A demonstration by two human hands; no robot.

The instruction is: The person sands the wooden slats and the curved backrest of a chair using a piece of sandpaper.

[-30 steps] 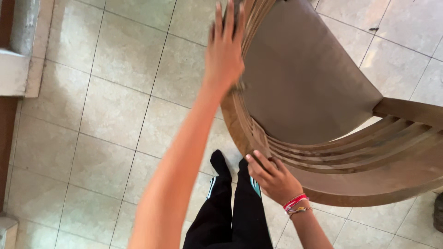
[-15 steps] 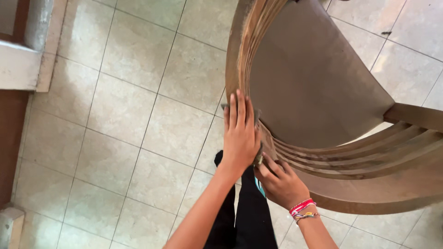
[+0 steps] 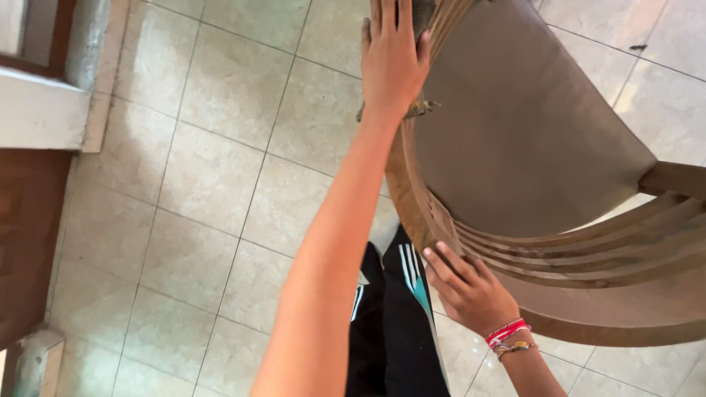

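Note:
A brown wooden chair [image 3: 529, 132] with curved slats fills the right side, seen from above. My left hand [image 3: 393, 59] lies flat, fingers together, on the chair's curved side rail [image 3: 403, 195] at the top of the view. It presses a small greyish cloth [image 3: 422, 108] whose frayed edge sticks out under the palm. My right hand [image 3: 467, 290], with red and beaded bands on the wrist, grips the near end of the same rail where the back slats meet it.
Beige floor tiles [image 3: 213, 176] lie below. A white ledge [image 3: 40, 110] and a dark wooden panel [image 3: 26, 242] stand along the left edge. My legs in black trousers [image 3: 390, 323] with white and teal stripes stand beside the chair.
My left hand slid back toward me along the rail, then out again to its far end. My right hand kept its hold on the near rail.

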